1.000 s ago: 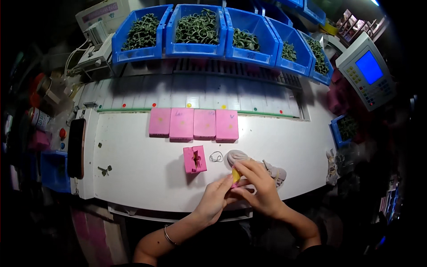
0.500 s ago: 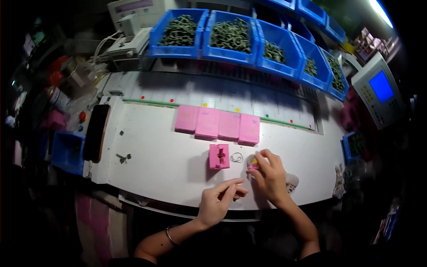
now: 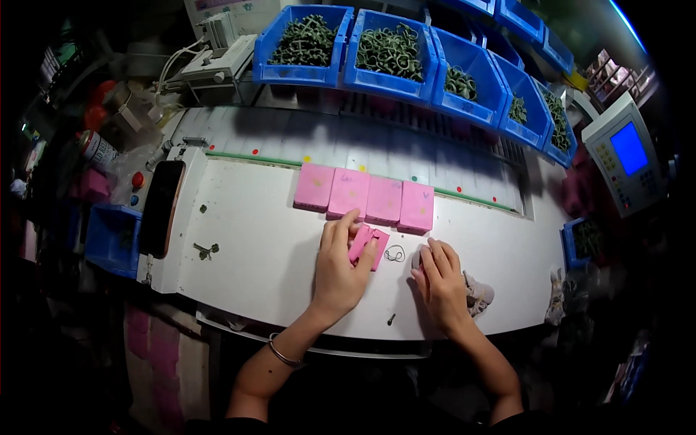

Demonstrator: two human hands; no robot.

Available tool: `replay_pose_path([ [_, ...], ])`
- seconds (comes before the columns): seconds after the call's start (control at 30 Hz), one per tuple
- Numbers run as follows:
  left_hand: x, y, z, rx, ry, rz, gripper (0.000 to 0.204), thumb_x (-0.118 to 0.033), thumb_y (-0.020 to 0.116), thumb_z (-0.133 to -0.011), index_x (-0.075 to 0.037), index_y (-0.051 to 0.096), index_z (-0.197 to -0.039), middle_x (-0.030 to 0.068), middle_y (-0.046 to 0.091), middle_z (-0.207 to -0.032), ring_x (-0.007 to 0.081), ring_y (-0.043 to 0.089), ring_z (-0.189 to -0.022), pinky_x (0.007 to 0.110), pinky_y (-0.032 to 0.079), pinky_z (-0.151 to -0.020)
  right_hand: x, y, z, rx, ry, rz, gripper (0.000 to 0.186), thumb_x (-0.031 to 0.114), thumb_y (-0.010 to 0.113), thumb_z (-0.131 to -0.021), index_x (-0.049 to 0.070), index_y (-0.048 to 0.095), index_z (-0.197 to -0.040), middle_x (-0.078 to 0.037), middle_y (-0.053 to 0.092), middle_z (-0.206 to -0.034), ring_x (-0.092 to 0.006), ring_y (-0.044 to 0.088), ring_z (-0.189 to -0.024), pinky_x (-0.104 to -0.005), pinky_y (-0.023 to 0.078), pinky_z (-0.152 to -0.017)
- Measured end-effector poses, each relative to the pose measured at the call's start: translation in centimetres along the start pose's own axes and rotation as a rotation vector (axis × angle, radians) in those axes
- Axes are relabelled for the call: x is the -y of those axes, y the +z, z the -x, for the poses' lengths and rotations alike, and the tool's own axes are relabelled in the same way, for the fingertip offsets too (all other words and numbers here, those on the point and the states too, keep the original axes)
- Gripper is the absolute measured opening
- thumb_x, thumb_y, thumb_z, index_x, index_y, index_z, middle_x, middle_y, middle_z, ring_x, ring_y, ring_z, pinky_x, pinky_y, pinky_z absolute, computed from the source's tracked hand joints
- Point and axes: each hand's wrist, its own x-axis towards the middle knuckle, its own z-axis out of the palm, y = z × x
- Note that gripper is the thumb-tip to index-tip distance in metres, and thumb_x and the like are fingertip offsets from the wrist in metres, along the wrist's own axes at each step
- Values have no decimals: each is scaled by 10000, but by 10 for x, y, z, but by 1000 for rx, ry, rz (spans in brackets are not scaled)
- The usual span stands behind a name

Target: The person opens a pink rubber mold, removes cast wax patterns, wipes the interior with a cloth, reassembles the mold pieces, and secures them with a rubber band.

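Note:
My left hand is closed around a small pink rubber mould block with a slot in its top, held tilted on the white table. My right hand has its fingers curled together over a small grey-and-pink piece, mostly hidden beneath them. Between the hands lies a thin looped wire or band. Closer to me rests a tiny dark screw-like part. Just behind the left hand, several pink blocks stand side by side in a row.
Blue bins of green pieces hang across the back. A phone lies at the left edge, with a green branched piece nearby. Beside my right wrist sits a crumpled grey cloth-like bundle. A control panel with a blue screen stands right.
My left hand has moved up and taken hold of the slotted mould block, which is now tilted. The tiny dark part now shows on the table. My right hand stays near its place.

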Motion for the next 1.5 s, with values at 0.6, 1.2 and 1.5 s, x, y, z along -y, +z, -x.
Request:
replay_pose_path([
  [0.6, 22, 21, 11, -70, 103, 409, 522, -117, 595, -832, 11, 407, -1301, 166, 482, -1248, 286, 472, -1137, 362, 388, -950, 11, 5, -73, 291, 438, -1039, 209, 138, 577, -896, -39, 582, -1006, -68, 626, -848, -106, 585, -752, -232, 486, -670],
  [1.2, 21, -13, -3, 393, 281, -13, 999, -225, 737, -691, -70, 123, -1462, 67, 416, -1395, 276, 430, -1012, 372, 321, -985, -29, -40, 12, 252, 104, -299, 586, -102, 603, -687, 27, 506, -1250, -155, 519, -1171, -309, 540, -958, -406, 442, -829],
  [1.5, 23, -14, -7, 378, 295, -75, 1064, -254, 754, -632, -108, 119, -1473, -8, 436, -1389, 243, 449, -934, 366, 344, -907, 11, -27, -54, 228, -487, 43, 412, 141, 576, -750, 84, 592, -1158, -52, 529, -1240, -188, 523, -965, -339, 399, -797],
])
